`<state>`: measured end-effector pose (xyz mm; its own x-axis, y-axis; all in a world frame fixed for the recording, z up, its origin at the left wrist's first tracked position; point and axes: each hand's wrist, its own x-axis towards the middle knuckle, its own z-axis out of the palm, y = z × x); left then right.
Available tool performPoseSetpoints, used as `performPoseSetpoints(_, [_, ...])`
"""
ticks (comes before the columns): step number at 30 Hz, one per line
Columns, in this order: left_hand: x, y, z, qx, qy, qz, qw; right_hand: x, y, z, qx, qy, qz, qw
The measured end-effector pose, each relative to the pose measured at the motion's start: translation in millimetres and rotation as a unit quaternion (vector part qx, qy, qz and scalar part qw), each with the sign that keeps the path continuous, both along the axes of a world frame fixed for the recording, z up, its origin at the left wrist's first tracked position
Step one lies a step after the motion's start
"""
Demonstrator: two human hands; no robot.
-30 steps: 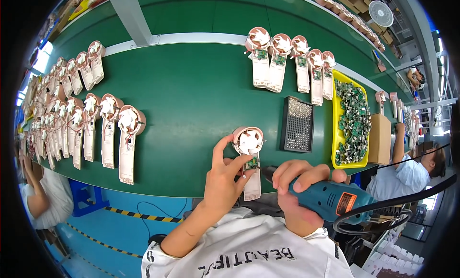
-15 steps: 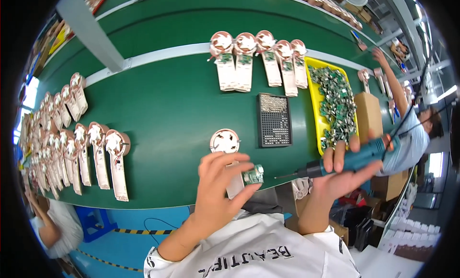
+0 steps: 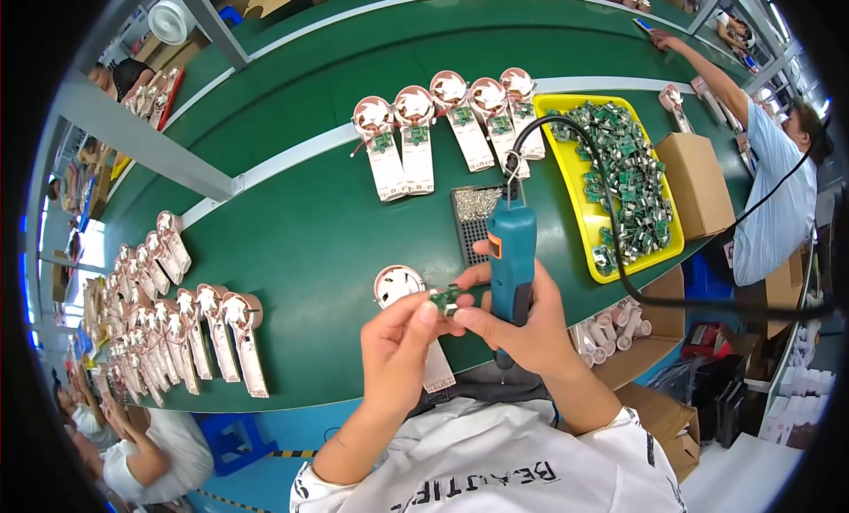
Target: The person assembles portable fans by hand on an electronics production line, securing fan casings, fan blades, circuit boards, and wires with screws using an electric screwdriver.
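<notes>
In front of me my left hand [image 3: 396, 340] pinches a small green circuit board [image 3: 445, 301] between thumb and fingers. My right hand [image 3: 531, 323] is wrapped round a teal electric screwdriver [image 3: 513, 248], its bit end pointing down toward my body. The thumb and forefinger of that hand also reach the board's right side. Below my hands lies a pink handheld-fan half-shell [image 3: 398, 283] with a white fan wheel; its pale handle [image 3: 439, 368] shows partly behind my left hand. A black screw tray [image 3: 471, 237] holding silvery screws is partly covered by the screwdriver and right hand.
A yellow tray [image 3: 579, 217] full of circuit boards stands at the right, beside a cardboard box [image 3: 694, 184]. Several fan shells with boards [image 3: 414, 146] lie at the back; more fan shells [image 3: 243, 340] fill the left. The screwdriver's black cable [image 3: 610, 248] loops over the yellow tray. Co-workers sit at both sides.
My right hand has come left to the board, and the screwdriver has swung from pointing left to upright, bit end down. The left hand still holds the board. The view has shifted.
</notes>
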<state>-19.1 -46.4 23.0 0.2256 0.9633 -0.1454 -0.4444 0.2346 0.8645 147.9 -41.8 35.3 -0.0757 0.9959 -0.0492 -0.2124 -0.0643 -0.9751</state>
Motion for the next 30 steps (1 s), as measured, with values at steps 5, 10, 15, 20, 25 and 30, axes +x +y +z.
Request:
performPoseSetpoints(5, [11.8, -1.4, 3.4, -0.002, 0.026, 0.016, 1.000, 5.6, -2.8, -10.5, 0.008, 0.016, -0.028, 0.999])
performPoseSetpoints(10, [21.6, 1.5, -2.9, -0.031, 0.012, 0.022, 0.999, 3.8, -6.8, -15.0, -0.002, 0.027, -0.081, 0.996])
performPoseSetpoints(15, [6.8, 47.1, 8.4, 0.067, 0.211, 0.004, 0.975, 49.8, -7.0, -1.7, -0.033, -0.035, -0.075, 0.996])
performPoseSetpoints(20, [-5.9, 126.5, -8.4, 0.240, 0.499, -0.098, 0.827, 161.7, -6.5, -18.1, 0.056, -0.388, -0.148, 0.908])
performPoseSetpoints(25, [2.6, 120.2, -10.3, 0.327, 0.620, -0.101, 0.706, 179.4, 4.5, -17.0, -0.008, -0.592, -0.064, 0.803])
performPoseSetpoints(30, [15.7, 72.5, 13.4, 0.367, 0.484, -0.054, 0.793, 177.0, 13.0, -13.2, -0.047, -0.676, -0.021, 0.735])
